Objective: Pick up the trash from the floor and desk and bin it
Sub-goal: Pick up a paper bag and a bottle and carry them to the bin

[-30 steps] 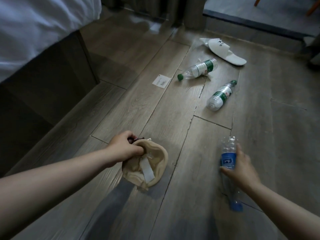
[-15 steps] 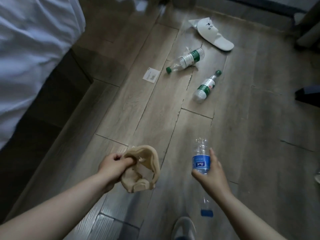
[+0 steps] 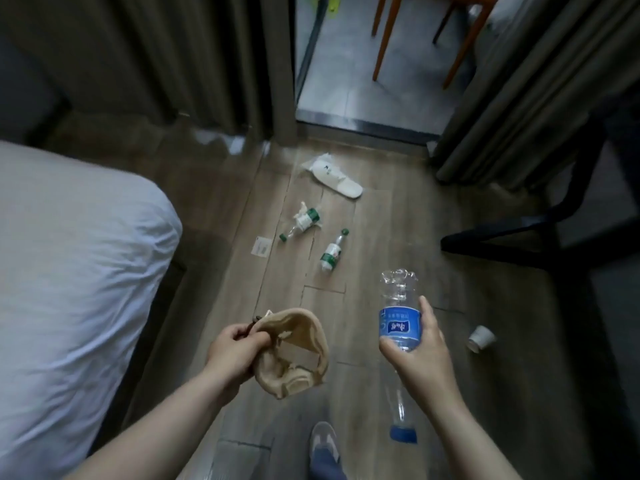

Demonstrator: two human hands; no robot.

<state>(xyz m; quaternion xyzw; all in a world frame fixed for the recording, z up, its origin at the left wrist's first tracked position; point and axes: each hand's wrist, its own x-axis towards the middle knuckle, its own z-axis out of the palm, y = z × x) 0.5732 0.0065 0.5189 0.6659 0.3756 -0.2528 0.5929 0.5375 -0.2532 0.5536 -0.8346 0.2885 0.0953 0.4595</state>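
My left hand (image 3: 233, 351) grips a crumpled beige wrapper (image 3: 294, 355) by its edge, held above the floor. My right hand (image 3: 420, 355) is wrapped round a clear plastic bottle with a blue label (image 3: 398, 323), upside down with its blue cap near my foot. Farther ahead on the wooden floor lie two green-capped bottles (image 3: 303, 221) (image 3: 331, 252), a small white card (image 3: 262, 246), and a white slipper in plastic (image 3: 334, 174). A white paper cup (image 3: 481, 337) lies on its side to the right.
A bed with a white sheet (image 3: 69, 271) fills the left side. Grey curtains (image 3: 207, 57) hang ahead, with an open doorway and chair legs (image 3: 384, 39) beyond. A black desk frame (image 3: 540, 237) stands at the right. My shoe (image 3: 323, 441) is at the bottom.
The view has risen and tilted up, so the floor trash looks farther away and the doorway and paper cup came into view. Both hands kept their hold and lifted their items higher.
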